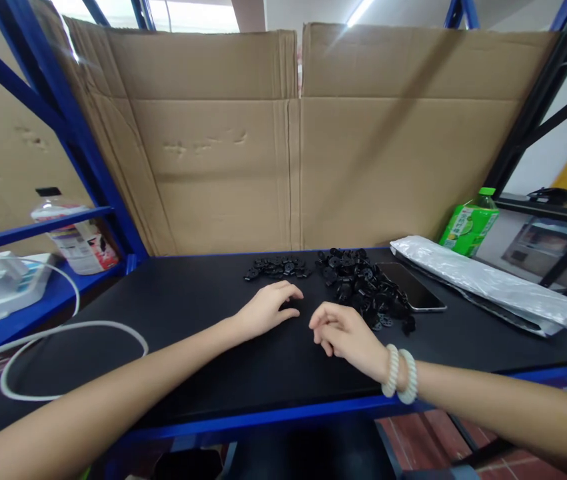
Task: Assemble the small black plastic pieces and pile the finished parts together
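My left hand (268,309) rests over the black tabletop (193,293), thumb and forefinger apart with nothing visible between them. Just beyond it lies a small, low heap of black plastic parts (283,268). My right hand (344,333) has its fingers curled in, and whatever they might hold is hidden. Two pale coiled bands (407,377) circle that wrist. Beyond the right hand and to its right spreads a larger pile of black plastic parts (358,277), some of them round and wheel-like. The two hands are close together but not touching.
A phone or tablet (416,287) lies partly under the big pile. Right of it are a silvery plastic packet (488,280) and a green-labelled bottle (470,223). On the left, a white cable (113,325) loops over the table. Cardboard (223,167) walls the back.
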The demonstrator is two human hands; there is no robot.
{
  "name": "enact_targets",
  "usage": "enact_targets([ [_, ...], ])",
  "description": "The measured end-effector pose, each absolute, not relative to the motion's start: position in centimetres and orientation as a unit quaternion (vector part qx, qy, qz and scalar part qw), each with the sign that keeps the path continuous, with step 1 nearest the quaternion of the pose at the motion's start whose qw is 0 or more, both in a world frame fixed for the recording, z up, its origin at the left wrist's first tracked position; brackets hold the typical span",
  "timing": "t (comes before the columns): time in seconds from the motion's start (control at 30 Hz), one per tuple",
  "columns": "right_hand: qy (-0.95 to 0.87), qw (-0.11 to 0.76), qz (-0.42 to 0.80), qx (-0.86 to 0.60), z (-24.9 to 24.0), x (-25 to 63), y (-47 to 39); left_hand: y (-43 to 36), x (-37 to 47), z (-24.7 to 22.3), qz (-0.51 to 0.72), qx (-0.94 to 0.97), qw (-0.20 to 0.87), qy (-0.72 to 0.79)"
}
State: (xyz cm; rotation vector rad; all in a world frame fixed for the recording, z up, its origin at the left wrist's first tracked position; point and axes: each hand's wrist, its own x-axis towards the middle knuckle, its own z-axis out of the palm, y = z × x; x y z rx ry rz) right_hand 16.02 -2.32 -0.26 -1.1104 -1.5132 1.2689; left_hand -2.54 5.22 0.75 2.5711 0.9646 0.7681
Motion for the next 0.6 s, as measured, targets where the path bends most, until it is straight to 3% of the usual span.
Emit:
enact_targets([
  [0.3,-0.505,0.386,0.668,-0.386,0.7,16.0,0.4,3.7,-1.3,0.6,0.460,0.791,0.252,0.316],
  [0.6,-0.523,0.294,0.768,-0.223,0.4,17.4,0.8,1.1,-0.6,0.2,0.466,0.772,0.352,0.252],
])
